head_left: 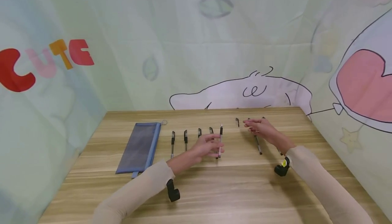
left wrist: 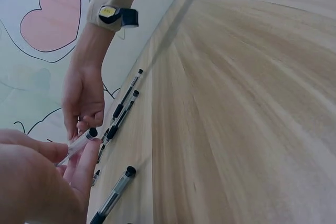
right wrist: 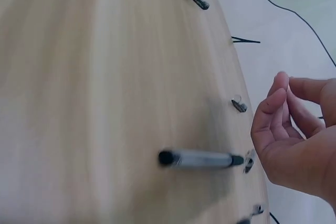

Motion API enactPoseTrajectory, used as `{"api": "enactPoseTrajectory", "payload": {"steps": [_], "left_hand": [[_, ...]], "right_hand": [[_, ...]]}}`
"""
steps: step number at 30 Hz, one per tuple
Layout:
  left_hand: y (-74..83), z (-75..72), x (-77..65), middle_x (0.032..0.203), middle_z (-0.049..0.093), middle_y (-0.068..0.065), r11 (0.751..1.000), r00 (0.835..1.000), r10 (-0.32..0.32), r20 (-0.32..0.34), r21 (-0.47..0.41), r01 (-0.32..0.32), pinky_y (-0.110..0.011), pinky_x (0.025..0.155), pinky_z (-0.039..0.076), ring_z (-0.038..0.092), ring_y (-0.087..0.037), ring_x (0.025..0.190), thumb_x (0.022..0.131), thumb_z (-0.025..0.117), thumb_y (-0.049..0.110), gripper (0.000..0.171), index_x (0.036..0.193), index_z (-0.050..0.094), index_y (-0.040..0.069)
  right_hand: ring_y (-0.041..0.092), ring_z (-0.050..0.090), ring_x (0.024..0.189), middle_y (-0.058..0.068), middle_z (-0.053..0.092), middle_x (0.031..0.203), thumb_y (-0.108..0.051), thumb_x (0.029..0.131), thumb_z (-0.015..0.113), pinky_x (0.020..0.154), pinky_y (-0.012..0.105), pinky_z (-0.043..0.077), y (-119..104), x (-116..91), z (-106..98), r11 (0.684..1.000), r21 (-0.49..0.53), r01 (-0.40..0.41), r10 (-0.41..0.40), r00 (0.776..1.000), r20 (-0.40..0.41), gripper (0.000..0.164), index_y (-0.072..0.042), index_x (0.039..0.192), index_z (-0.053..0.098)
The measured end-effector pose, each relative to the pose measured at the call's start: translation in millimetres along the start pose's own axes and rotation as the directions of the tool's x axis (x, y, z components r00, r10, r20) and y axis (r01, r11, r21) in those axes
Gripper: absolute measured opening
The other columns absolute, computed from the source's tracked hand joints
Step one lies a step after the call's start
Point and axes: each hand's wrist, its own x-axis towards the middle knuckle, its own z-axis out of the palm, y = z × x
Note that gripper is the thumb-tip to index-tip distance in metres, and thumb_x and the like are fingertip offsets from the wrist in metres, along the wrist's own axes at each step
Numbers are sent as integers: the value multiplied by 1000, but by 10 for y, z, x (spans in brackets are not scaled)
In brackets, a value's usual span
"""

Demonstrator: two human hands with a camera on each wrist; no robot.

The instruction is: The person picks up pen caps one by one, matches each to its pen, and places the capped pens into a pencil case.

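An uncapped gel pen (head_left: 221, 140) stands nearly upright in my left hand (head_left: 206, 147), pinched between thumb and fingers with its tip up. In the left wrist view, the clear pen barrel (left wrist: 83, 141) shows its black end toward the camera. My right hand (head_left: 262, 128) is raised above the table, its fingers loosely bent and nothing visible in them. A loose black pen cap (head_left: 237, 122) lies just left of its fingertips. Below the right hand is another pen (head_left: 258, 145), partly hidden by it. A further pen farther right is mostly covered by the hand and wrist.
Several black-capped pens, among them one pen (head_left: 173, 144) and another pen (head_left: 185, 139), lie in a row left of the left hand. A blue-grey mesh zip pouch (head_left: 137, 149) lies at the left of the wooden table (head_left: 214, 190). A printed curtain (head_left: 190, 47) stands behind.
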Motion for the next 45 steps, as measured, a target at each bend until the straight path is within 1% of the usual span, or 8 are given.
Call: {"api": "enactPoseTrajectory", "payload": {"steps": [3, 8, 13, 20, 29, 39, 42, 45], "left_hand": [[-9, -29, -44, 126, 69, -22, 999, 1000, -3, -26, -35, 2, -33, 84, 65, 75, -29, 104, 99, 65, 4, 49, 146, 52, 4], [-15, -27, -71, 125, 69, -21, 995, 999, -14, -47, -97, 10, -34, 85, 64, 76, -27, 100, 96, 69, 3, 49, 143, 56, 6], [-22, 2, -82, 128, 67, -26, 994, 999, -28, -33, -108, 24, -33, 85, 64, 77, -27, 100, 96, 68, 4, 48, 142, 57, 6], [-2, 30, -87, 125, 69, -22, 993, 999, -35, -3, -116, 34, -33, 84, 64, 77, -27, 101, 96, 68, 3, 48, 143, 57, 6], [-10, 12, -124, 123, 69, -20, 992, 998, -58, -3, -108, 57, -35, 86, 64, 76, -29, 102, 95, 70, 4, 50, 143, 56, 4], [-16, -62, -124, 127, 67, -24, 991, 996, -56, -66, -125, 48, -34, 86, 64, 77, -23, 94, 93, 71, 4, 51, 141, 56, 7], [-3, -81, -124, 127, 66, -26, 993, 996, -49, -71, -114, 41, -33, 86, 64, 77, -24, 95, 93, 70, 3, 50, 141, 56, 4], [11, -100, -135, 128, 66, -27, 994, 996, -49, -72, -106, 41, -32, 86, 64, 77, -26, 98, 94, 70, 2, 48, 140, 56, 1]], "right_hand": [[1, 62, 82, 3, 65, 114, -24, 106, 58, 70, 13, 54, -42, 160, 66, 1000, 30, -7, 7, 1000, -25, 53, 8, 147, 47], [-2, 61, 74, -5, 67, 93, -16, 106, 57, 65, 10, 54, -70, 352, 108, 998, 63, 14, -12, 999, -44, 51, 13, 146, 45], [0, 61, 70, -5, 67, 85, -9, 105, 56, 63, 12, 55, -21, 445, 109, 998, 51, 35, -32, 997, -67, 48, 15, 145, 44], [-1, 57, 60, -6, 66, 76, -6, 102, 60, 55, 12, 51, 64, 541, 123, 998, 55, -6, 12, 994, -108, 46, 15, 141, 47], [-1, 54, 55, -9, 66, 69, -6, 95, 71, 51, 12, 47, 71, 545, 258, 997, -57, -56, 47, 987, -156, 39, 12, 128, 60], [2, 47, 48, -5, 64, 59, -14, 92, 76, 44, 14, 37, 24, 590, 300, 972, -234, -24, -12, 988, -153, 29, 9, 109, 72], [3, 48, 51, -5, 64, 61, -13, 94, 74, 46, 14, 39, -16, 604, 340, 970, -244, -11, -20, 992, -123, 28, 10, 110, 71], [3, 51, 55, -5, 66, 66, -13, 96, 72, 50, 13, 43, -60, 608, 402, 976, -217, 9, -28, 996, -85, 33, 10, 118, 69]]}}
